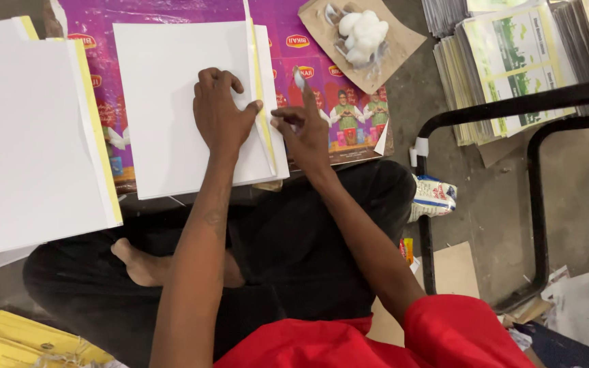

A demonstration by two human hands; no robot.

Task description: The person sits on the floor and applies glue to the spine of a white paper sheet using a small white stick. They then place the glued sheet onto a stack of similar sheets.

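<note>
Head camera looks straight down on a person sitting cross-legged on the floor, with a white folded sheet (pixel 172 102) lying across a purple printed poster (pixel 322 82) that serves as a work mat. Left hand (pixel 221 112) lies flat on the sheet, fingers spread and the thumb stretched toward the right edge, pressing the paper down so it cannot slide; the thumb tip touches the raised flap (pixel 259 88), a narrow strip with a yellow edge that stands slightly lifted along the sheet's right side. Right hand (pixel 305 129) hovers just beside that flap, holding nothing: the index finger points up and carries a dab of white paste on its tip, while the other fingers curl loosely and the thumb reaches toward the strip. That raised finger seems kept clear of the paper so the paste does not smear where it is not wanted. A brown card (pixel 366 41) with a lump of white paste (pixel 364 31) lies just beyond the poster's upper edge, near the right hand and within easy reach for it. To the left, a larger stack of white sheets (pixel 32 143) with the same yellow edging lies near the worked sheet. Printed green and white leaflets (pixel 512 61) are piled at upper right, behind a black metal frame (pixel 533 129).
</note>
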